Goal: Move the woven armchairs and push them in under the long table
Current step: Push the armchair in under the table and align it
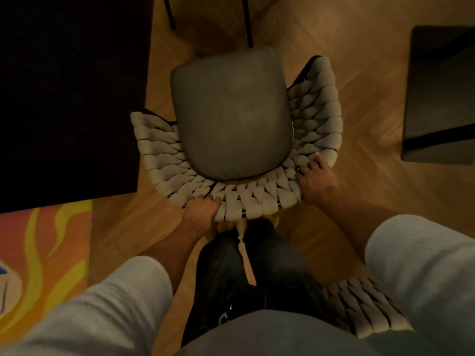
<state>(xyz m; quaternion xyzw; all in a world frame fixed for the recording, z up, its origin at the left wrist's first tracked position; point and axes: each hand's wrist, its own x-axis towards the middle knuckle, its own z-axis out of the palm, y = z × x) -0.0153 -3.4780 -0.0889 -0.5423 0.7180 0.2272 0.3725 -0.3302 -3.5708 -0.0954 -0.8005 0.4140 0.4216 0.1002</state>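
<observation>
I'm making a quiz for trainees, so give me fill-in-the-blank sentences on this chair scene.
The left hand and right hand grip the pale woven armchair by its curved ____.
Its smooth padded seat cushion is ____ in colour.
The dark long table lies on the picture's ____ side.
Missing words: backrest; grey; left.

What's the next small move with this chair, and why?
Probably pivot the woven armchair so its front faces the long table. The left hand and right hand grip its back rim, but the seat points toward the picture's top while the table lies beside one armrest; pushing straight would likely miss it.
</observation>
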